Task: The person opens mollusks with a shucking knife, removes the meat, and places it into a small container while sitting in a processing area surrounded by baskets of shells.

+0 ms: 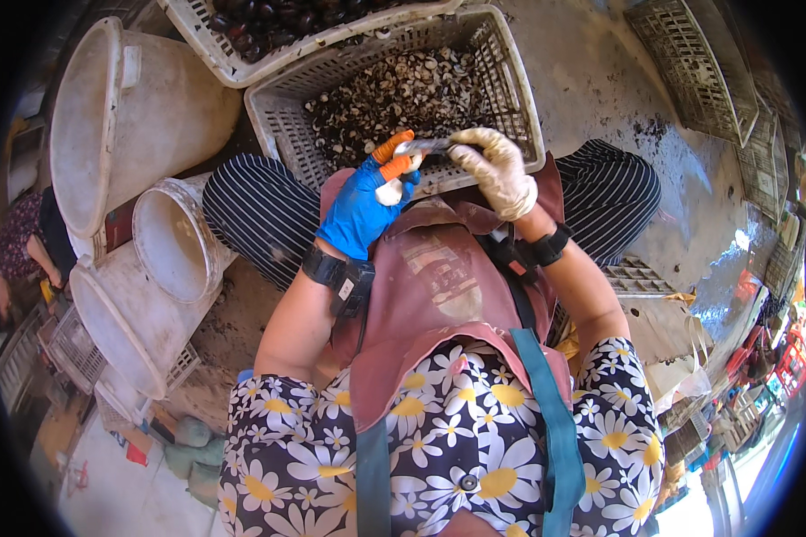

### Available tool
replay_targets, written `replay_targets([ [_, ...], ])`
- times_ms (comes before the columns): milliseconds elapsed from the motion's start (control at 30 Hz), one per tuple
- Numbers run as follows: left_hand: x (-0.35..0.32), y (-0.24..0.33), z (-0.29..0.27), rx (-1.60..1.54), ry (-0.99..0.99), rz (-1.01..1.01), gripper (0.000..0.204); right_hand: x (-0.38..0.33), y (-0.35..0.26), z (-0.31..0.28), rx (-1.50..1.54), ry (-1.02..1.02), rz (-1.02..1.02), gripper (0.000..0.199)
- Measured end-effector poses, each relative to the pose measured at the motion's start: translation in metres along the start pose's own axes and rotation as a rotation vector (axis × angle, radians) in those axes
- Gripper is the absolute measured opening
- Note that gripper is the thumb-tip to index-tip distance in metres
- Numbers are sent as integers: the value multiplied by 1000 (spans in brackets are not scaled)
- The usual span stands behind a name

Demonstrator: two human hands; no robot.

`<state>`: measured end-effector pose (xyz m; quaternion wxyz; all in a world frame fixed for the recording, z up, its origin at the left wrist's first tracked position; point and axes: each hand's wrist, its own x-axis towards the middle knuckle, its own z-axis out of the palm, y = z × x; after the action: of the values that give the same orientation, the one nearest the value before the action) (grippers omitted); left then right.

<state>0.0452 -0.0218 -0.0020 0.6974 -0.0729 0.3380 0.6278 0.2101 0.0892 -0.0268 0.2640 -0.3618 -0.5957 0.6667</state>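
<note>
My left hand (358, 208), in a blue glove with orange covers on its fingertips, is closed around a small whitish piece (390, 191) that looks like shellfish. Opposite it, my right hand (500, 174) wears a soiled white glove and grips a short knife-like metal tool (428, 146). The tool's pale end reaches the left fingertips; its handle is mostly hidden by the right fingers. Both hands are above the near side of a plastic basket (530, 107), which contains many broken, pale shell pieces (412, 89) and dark bits.
Beyond the basket, another crate (233, 67) holds dark, glossy rounded shellfish (287, 16). Large whitish tubs (152, 107) and a smaller bucket (184, 237) lie tilted at the left. Stacked crates (690, 63) line the right. Another person (31, 237) bends at the far left.
</note>
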Motion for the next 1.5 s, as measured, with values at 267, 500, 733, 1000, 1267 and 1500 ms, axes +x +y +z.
replay_targets([
  [267, -2, 7, 17, 277, 107, -9, 29, 5, -2, -5, 23, -17, 97, 21],
  [500, 1, 3, 17, 322, 90, 68, 28, 7, 14, -15, 32, 55, 125, 19],
  [733, -1, 7, 15, 482, 79, 110, 36, 11, 12, -10, 240, 80, 167, 20],
  [1000, 2, 6, 7, 661, 90, 228, 31, 6, 1, -5, 147, 88, 143, 22],
  [1267, -3, 9, 17, 785, 166, 151, 49, 8, -16, 6, -514, -7, -321, 18],
  [1500, -4, 14, 17, 328, 48, 32, 47, 17, 33, -22, -398, 144, 61, 19],
])
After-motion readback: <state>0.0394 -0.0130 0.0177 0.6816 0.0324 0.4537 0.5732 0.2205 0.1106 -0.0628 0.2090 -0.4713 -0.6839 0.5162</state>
